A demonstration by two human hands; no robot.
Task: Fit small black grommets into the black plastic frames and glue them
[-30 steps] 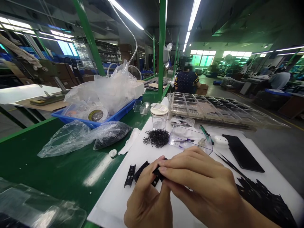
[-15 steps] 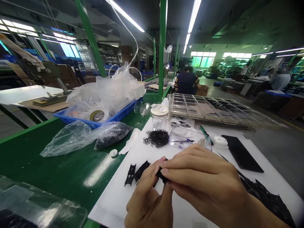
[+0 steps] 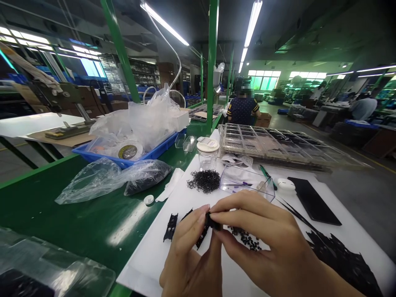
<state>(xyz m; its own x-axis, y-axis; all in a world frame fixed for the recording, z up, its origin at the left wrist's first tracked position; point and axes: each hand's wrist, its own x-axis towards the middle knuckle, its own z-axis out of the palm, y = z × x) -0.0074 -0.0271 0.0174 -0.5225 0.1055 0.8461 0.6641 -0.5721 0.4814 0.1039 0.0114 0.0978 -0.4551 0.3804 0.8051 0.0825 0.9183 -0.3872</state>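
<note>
My left hand (image 3: 188,260) and right hand (image 3: 266,247) run off the bottom edge; I see no wrists. The black part (image 3: 210,222) pinched between the fingertips is mostly covered by them, so I cannot tell its shape. Small black bits (image 3: 246,238) lie half behind the right hand; too small to tell what they are. The dark heap (image 3: 343,260) at right is cut by the right forearm and the bottom edge. The clear tray (image 3: 46,268) at lower left runs out of frame. Bag (image 3: 145,175) contents are dark and unreadable. Contents of the far tray stack (image 3: 278,142) are too small to tell.
</note>
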